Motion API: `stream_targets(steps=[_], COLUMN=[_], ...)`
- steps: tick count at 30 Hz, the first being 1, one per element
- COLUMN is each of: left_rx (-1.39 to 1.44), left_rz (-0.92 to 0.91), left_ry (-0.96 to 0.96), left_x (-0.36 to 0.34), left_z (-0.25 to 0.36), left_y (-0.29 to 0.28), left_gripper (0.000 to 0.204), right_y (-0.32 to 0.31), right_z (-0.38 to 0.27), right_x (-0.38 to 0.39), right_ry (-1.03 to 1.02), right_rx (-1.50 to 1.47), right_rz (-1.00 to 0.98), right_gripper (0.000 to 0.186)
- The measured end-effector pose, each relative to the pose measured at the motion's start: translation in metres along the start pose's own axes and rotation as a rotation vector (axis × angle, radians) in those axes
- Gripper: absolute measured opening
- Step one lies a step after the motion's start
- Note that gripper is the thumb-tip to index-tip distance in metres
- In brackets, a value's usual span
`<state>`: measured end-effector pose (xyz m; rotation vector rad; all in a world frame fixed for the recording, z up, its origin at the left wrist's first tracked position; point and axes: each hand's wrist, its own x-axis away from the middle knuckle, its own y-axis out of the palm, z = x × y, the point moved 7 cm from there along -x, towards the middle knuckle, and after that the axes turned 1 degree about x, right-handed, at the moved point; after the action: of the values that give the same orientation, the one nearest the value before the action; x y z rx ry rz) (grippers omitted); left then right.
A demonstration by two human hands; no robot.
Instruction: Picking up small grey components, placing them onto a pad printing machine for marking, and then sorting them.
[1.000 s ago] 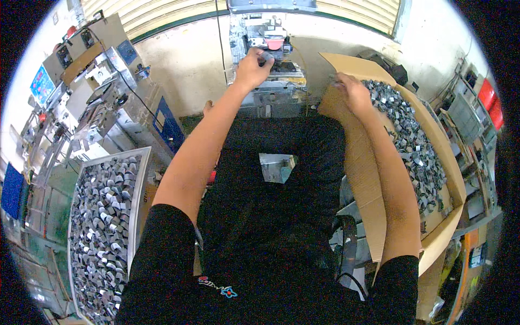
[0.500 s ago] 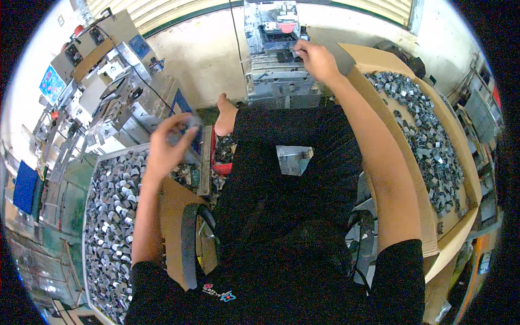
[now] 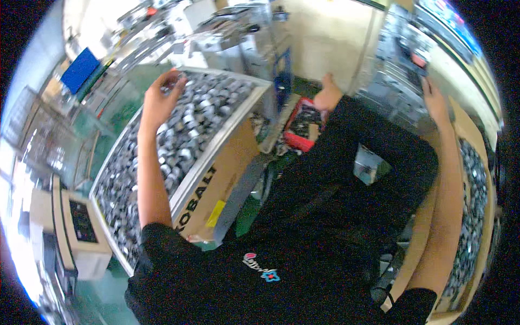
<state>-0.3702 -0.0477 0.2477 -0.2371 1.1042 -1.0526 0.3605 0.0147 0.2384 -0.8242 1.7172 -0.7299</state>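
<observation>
- Left hand (image 3: 158, 103) is hovering over grey pieces (image 3: 189, 116) that are filling the box (image 3: 235, 157); its fingers are forming a curve, cannot tell if gripping one
- Right hand (image 3: 436, 105) is hovering beside the machine (image 3: 390, 81), its fingers' grip too blurred to tell

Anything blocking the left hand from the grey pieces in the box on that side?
Nothing visible. The left hand is at the far-left corner of the box, its fingertips seen against the grey pieces, with no lid or flap between. Their height above the pieces can't be judged.
</observation>
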Motion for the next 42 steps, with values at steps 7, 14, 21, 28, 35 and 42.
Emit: stream_targets(steps=[7, 14, 21, 28, 35, 42], left_rx=[-0.259, -0.287, -0.458, -0.425, -0.515, -0.321], left_rz=[0.012, -0.013, -0.032, -0.104, -0.132, 0.061], left_ry=[-0.083, -0.356, -0.363, -0.387, -0.398, -0.316], left_x=[0.038, 0.053, 0.060, 0.062, 0.059, 0.053], left_z=[-0.084, -0.149, -0.178, -0.180, -0.179, -0.163], left_y=[-0.039, -0.064, -0.054, -0.028, -0.019, -0.036], left_gripper=[0.039, 0.046, 0.046, 0.047, 0.051, 0.043], right_y=[0.015, 0.013, 0.012, 0.014, 0.010, 0.009], right_z=[-0.056, -0.050, -0.049, -0.047, -0.047, -0.045], right_x=[0.077, 0.094, 0.099, 0.100, 0.099, 0.098], right_ry=[-0.216, -0.322, -0.308, -0.301, -0.313, -0.309], right_rx=[0.477, 0.241, 0.137, 0.093, 0.090, 0.042], right_rz=[0.315, 0.343, 0.374, 0.343, 0.366, 0.312], right_gripper=[0.053, 0.047, 0.042, 0.041, 0.039, 0.043])
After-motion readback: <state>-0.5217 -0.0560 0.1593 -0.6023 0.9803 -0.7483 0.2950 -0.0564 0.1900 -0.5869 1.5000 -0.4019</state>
